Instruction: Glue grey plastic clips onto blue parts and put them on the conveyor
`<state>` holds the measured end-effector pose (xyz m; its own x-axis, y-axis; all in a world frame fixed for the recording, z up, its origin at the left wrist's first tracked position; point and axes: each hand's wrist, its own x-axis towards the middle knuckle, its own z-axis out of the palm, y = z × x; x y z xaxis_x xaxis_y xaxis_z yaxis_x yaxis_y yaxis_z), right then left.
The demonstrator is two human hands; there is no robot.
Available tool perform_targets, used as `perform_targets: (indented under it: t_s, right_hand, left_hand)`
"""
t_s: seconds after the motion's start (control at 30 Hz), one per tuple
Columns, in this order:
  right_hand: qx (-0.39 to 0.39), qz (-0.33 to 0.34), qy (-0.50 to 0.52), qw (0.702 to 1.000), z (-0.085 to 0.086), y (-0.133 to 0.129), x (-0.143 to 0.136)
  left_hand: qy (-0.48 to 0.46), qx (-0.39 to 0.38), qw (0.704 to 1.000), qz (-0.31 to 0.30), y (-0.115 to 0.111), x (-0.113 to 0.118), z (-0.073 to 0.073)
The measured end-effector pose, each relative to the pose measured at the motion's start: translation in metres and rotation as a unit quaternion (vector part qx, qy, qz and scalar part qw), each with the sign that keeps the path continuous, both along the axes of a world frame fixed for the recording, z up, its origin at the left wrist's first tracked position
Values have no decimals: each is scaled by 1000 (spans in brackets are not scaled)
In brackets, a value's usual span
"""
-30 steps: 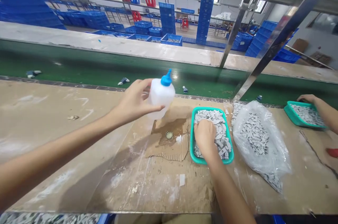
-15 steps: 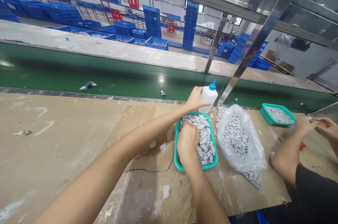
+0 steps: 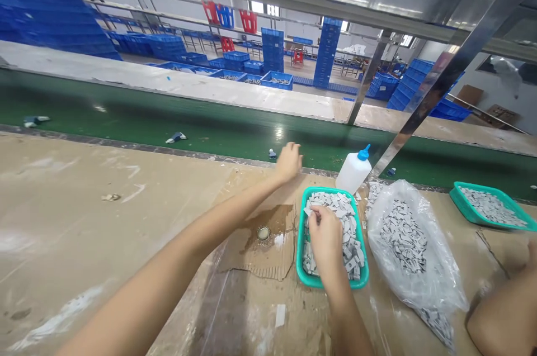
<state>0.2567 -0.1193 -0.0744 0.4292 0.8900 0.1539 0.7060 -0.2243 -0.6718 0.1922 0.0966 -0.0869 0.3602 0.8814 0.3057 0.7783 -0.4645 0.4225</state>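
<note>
My right hand [image 3: 327,233] is over a green basket [image 3: 300,258] heaped with small grey-white flat pieces [image 3: 356,255]. Between its thumb and fingers it pinches one pale flat piece [image 3: 308,212]. Out at the near edge of the green conveyor belt, my left hand [image 3: 289,162] holds nothing, its fingers loosely bent and apart. Just left of that hand lies a small dark and white part [image 3: 272,153] on the belt. A white squeeze bottle [image 3: 353,173] with a blue nozzle stands, slightly tilted in view, behind the basket.
A clear plastic bag [image 3: 436,266] of similar pieces lies right of the basket. Farther right are another green basket [image 3: 461,202] and a co-worker's arm [image 3: 505,317]. More parts [image 3: 176,137] lie on the belt [image 3: 226,132]. A metal post [image 3: 436,88] rises behind the bottle. A round cap [image 3: 263,233] sits on wet cardboard.
My left hand has let go of the squeeze bottle and moved left to the belt. My right hand has lifted slightly from among the pieces with one pinched. The view has shifted left.
</note>
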Motion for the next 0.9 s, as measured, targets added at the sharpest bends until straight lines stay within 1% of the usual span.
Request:
perform_targets:
  t_s: [0.03,0.1,0.13,0.2,0.27,0.3,0.33,0.4,0.47,0.57,0.67,0.7,0.73,0.77,0.8,0.83,0.87,0.9]
  right_hand:
    - [34,0,65,997,-4,-2,3]
    - [79,-4,213,974,-11,-3,7]
    - [89,-6,292,952,-13,-3,9]
    - [96,-5,447,889,-14,-2,12]
    - [96,0,558,824,-11,1,15]
    - [94,2,595,799,-8,2,16]
    - [91,5,620,779,-6,2,17]
    - [81,11,647,758,0,3,19]
    - [72,17,655,752,3,2,21]
    - [67,26,645,761,4,0,22]
    - [55,49,633,771,7,-2,20]
    - [50,63,632,771,9,-2,18]
    - [46,76,630,771,11,-2,16]
    - [44,86,626,773,13,-2,13]
    - [42,94,620,778,15,-1,10]
    - [36,100,609,786,16,1,7]
    - [26,107,596,795,17,3,4]
    - [13,116,580,806,18,6,1]
  left_hand:
    - [16,-4,999,38,9,-18,-3]
    - [54,-23,994,91,25,-50,-9]
    - [74,-38,992,98,32,-63,-12]
    - [113,-67,988,85,46,-82,-15]
    - [145,-83,984,59,56,-93,-16]
    - [158,-86,982,51,60,-96,-16]
    - [168,-87,981,48,63,-99,-15]
    - [179,-81,979,52,65,-102,-14]
    - [178,-67,979,66,64,-104,-12]
    - [156,-29,984,85,55,-108,-9]
    - [124,16,988,89,41,-112,-2]
    - [92,21,991,93,35,-113,1]
    - [30,3,995,100,27,-113,4]
    - [-54,-35,992,108,18,-113,7]
    - [-146,-88,979,115,8,-113,9]
    - [-231,-148,955,116,-3,-113,10]
    - [-295,-205,927,112,-16,-113,9]
    - [-330,-251,904,105,-29,-114,8]
